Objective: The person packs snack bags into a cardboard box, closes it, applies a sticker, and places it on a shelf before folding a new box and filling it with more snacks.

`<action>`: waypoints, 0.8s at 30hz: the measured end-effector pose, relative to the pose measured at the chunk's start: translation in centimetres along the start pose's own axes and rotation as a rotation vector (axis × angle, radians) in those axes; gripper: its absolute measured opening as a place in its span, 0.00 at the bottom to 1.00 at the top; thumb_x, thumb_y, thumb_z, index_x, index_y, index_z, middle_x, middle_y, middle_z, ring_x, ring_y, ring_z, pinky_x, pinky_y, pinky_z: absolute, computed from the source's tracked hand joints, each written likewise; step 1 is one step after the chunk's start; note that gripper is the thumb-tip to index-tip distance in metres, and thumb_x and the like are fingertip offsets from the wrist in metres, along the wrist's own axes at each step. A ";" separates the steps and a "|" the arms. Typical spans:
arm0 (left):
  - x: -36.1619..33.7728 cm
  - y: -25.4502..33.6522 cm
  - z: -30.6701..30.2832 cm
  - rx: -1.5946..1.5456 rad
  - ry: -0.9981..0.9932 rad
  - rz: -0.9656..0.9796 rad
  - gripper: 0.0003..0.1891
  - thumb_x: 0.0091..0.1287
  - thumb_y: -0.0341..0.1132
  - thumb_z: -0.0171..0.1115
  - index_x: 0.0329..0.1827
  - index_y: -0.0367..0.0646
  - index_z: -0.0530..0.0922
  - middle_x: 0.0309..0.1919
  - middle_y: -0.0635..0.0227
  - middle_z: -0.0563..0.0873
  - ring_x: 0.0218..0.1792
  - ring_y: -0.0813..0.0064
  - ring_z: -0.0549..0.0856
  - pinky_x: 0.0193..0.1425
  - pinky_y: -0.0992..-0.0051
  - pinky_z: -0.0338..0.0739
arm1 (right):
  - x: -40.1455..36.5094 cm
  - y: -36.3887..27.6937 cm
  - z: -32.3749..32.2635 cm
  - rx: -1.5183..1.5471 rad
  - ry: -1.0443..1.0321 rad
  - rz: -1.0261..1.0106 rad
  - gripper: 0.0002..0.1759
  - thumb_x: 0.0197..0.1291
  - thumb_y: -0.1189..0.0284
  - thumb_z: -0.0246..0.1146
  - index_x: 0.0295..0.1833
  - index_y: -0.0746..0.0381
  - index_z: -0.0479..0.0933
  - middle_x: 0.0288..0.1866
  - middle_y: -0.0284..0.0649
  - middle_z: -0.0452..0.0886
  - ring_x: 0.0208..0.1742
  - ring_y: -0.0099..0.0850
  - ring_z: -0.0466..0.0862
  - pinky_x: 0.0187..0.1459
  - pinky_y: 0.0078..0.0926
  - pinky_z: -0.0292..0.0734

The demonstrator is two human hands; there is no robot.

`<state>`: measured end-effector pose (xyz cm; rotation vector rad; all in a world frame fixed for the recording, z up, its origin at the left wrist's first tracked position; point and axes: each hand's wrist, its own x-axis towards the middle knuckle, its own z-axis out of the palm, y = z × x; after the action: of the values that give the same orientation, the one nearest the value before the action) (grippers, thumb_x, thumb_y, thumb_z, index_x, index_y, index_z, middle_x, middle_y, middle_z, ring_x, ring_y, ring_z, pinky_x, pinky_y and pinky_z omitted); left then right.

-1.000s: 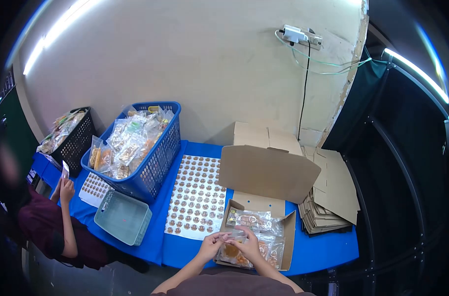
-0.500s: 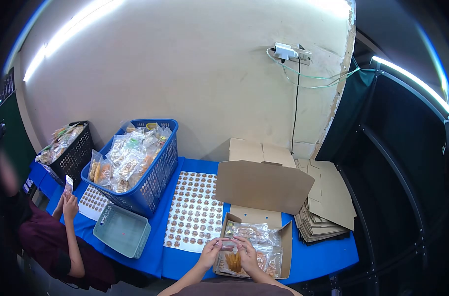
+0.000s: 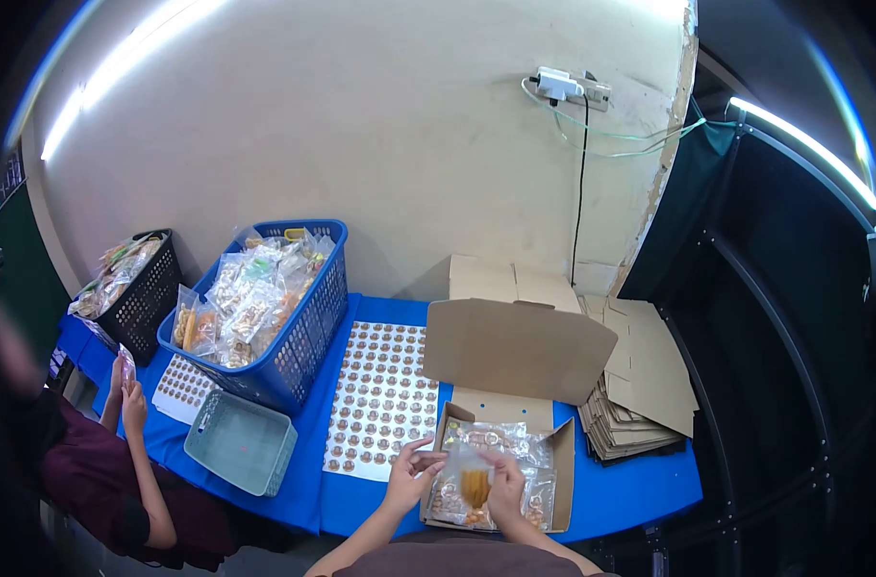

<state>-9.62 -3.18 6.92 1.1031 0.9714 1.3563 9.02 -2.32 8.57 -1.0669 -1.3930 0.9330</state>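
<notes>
An open cardboard box (image 3: pixel 563 481) near the table's front edge holds several clear packets of snacks (image 3: pixel 500 440). Above its front part, my right hand (image 3: pixel 505 489) is closed on the edge of a clear packet with yellow-brown sticks (image 3: pixel 475 486). My left hand (image 3: pixel 411 473) is at the box's left side, fingers apart, with the fingertips close to that packet. Whether they touch it is unclear. The box's raised lid (image 3: pixel 520 348) stands behind.
A sticker sheet (image 3: pixel 380 399) lies left of the box. Farther left are a green tray (image 3: pixel 241 444), a blue basket (image 3: pixel 303 337) of packets, a black basket (image 3: pixel 154 308) and a co-worker (image 3: pixel 111 471) holding a packet. Flat cardboard (image 3: pixel 640 375) is stacked right.
My hands have moved apart; the packet of sticks now hangs upright from my right hand, and my left hand's fingers have opened. The co-worker's hands have shifted slightly left.
</notes>
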 end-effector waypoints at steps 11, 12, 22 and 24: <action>-2.0 1.0 3.4 0.150 -0.148 -0.054 0.34 0.67 0.44 0.66 0.71 0.38 0.65 0.67 0.55 0.72 0.66 0.70 0.72 0.69 0.71 0.66 | 0.6 -1.3 0.6 0.006 -0.118 0.085 0.26 0.62 0.72 0.66 0.65 0.63 0.73 0.53 0.49 0.81 0.56 0.36 0.80 0.59 0.31 0.72; -2.2 1.5 3.4 0.083 -0.121 -0.218 0.31 0.67 0.45 0.66 0.68 0.36 0.70 0.63 0.56 0.77 0.63 0.72 0.75 0.67 0.71 0.67 | 0.7 -1.3 0.6 0.006 -0.116 0.091 0.26 0.62 0.72 0.66 0.65 0.63 0.73 0.53 0.49 0.81 0.56 0.36 0.80 0.59 0.31 0.72; -1.5 -1.6 1.4 -0.295 -0.103 -0.245 0.22 0.78 0.42 0.45 0.63 0.32 0.72 0.53 0.61 0.82 0.53 0.74 0.81 0.62 0.73 0.73 | 1.1 0.1 0.8 0.306 -0.201 0.308 0.18 0.73 0.62 0.55 0.53 0.66 0.80 0.52 0.37 0.80 0.50 0.24 0.79 0.54 0.24 0.74; -1.6 -3.1 1.9 -0.105 -0.111 -0.229 0.24 0.77 0.39 0.50 0.69 0.33 0.64 0.59 0.62 0.78 0.58 0.73 0.79 0.65 0.73 0.71 | 1.3 0.6 1.1 0.423 -0.108 0.419 0.20 0.75 0.60 0.52 0.55 0.65 0.79 0.49 0.37 0.82 0.51 0.24 0.79 0.56 0.25 0.74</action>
<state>-7.06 -4.55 4.27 0.9468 0.9054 1.1354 7.93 -0.90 8.30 -1.0052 -1.0034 1.5328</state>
